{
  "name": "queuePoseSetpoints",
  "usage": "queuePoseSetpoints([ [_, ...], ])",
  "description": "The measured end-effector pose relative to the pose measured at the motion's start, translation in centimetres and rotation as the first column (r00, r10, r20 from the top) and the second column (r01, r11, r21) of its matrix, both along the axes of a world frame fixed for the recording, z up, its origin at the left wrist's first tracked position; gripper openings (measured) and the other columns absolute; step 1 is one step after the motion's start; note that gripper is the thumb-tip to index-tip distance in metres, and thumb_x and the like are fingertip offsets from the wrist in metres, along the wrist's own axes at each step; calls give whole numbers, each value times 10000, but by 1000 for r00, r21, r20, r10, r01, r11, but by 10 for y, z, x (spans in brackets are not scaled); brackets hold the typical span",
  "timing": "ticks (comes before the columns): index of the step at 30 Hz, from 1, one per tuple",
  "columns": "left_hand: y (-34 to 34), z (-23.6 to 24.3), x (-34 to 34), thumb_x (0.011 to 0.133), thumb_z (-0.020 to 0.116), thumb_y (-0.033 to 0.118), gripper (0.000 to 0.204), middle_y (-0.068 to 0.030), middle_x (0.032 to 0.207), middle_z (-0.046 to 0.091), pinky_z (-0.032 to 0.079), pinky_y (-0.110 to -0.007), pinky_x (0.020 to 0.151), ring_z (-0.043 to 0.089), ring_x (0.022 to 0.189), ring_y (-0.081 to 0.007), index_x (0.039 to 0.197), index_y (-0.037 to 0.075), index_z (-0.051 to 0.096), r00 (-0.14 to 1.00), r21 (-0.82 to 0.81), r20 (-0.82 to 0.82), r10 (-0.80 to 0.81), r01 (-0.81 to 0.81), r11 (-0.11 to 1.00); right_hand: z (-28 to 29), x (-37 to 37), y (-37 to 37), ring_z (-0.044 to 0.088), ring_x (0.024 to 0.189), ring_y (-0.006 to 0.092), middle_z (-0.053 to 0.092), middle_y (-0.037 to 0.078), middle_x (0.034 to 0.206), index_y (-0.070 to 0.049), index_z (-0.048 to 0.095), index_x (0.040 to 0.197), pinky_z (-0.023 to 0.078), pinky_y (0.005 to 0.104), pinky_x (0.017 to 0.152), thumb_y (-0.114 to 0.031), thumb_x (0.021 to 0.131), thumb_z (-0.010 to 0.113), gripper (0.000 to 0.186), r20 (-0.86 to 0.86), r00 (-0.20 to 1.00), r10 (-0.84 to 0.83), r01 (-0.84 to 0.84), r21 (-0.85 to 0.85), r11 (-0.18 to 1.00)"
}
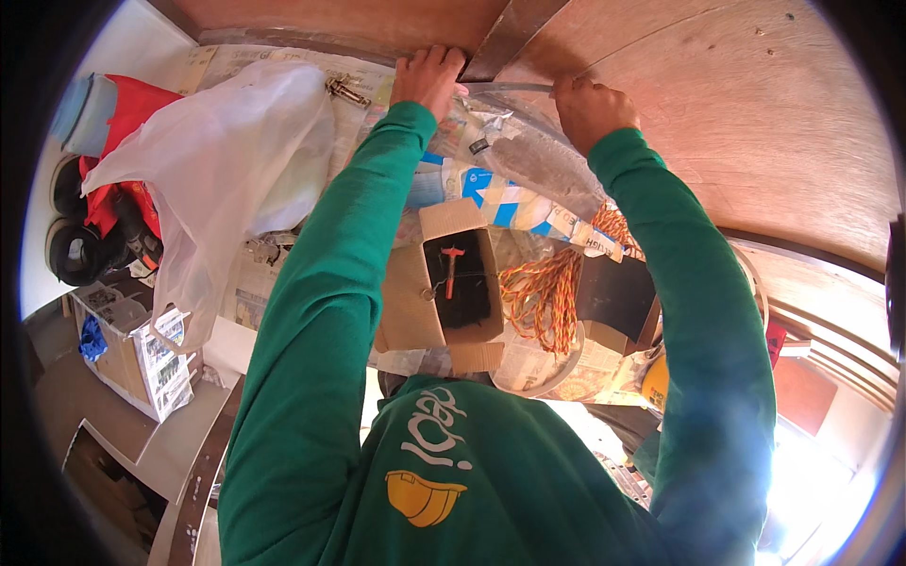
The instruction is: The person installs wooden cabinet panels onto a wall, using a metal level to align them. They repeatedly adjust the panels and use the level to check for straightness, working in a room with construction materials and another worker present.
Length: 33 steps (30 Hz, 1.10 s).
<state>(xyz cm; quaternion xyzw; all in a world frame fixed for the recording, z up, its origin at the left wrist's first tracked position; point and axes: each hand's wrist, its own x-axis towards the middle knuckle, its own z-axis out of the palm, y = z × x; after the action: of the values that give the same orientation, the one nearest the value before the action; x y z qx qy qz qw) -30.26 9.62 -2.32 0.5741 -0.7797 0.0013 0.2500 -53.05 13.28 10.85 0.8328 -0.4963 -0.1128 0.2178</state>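
My left hand is curled at the top, against the wooden panel beside a brown batten, holding the left end of a thin grey strip. My right hand grips the strip farther right, fingers closed around it against the pale reddish wooden panel. Below my hands lie clear plastic sheeting and a blue-and-white taped strip. Between my forearms sits an open cardboard box with dark contents and a small red T-shaped tool. Orange braided rope is beside it.
A white plastic bag, shoes, red cloth and a metal fitting lie at left on newspaper. A white carton stands lower left. A dark open box and a yellow object are near my right arm.
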Motion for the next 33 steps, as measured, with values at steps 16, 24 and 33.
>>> queuePoseSetpoints([
  [16, 2, -13, 7, 775, 755, 290, 258, -46, 970, 589, 393, -475, 834, 540, 1008, -298, 949, 165, 612, 993, -205, -60, -101, 87, 975, -8, -5, -3, 713, 705, 305, 671, 141, 820, -53, 571, 919, 591, 435, 552, -138, 866, 571, 100, -95, 993, 75, -77, -18, 997],
  [24, 10, -4, -3, 787, 680, 122, 153, -56, 943, 594, 422, -465, 814, 579, 981, -297, 918, 196, 652, 998, -9, -67, -14, 13, 1000, -15, -12, 3, 723, 717, 365, 702, 185, 797, -16, 608, 941, 592, 472, 569, -118, 859, 546, 145, 25, 1000, 12, -14, 89, 996],
  [33, 11, -18, -2, 665, 748, 76, 271, -81, 911, 617, 422, -439, 790, 625, 895, -298, 906, 124, 633, 998, -76, -55, 11, -15, 997, -36, -19, 2, 704, 622, 332, 700, 162, 838, -68, 570, 952, 577, 450, 511, -178, 908, 525, 127, -32, 999, 31, -29, 41, 999],
])
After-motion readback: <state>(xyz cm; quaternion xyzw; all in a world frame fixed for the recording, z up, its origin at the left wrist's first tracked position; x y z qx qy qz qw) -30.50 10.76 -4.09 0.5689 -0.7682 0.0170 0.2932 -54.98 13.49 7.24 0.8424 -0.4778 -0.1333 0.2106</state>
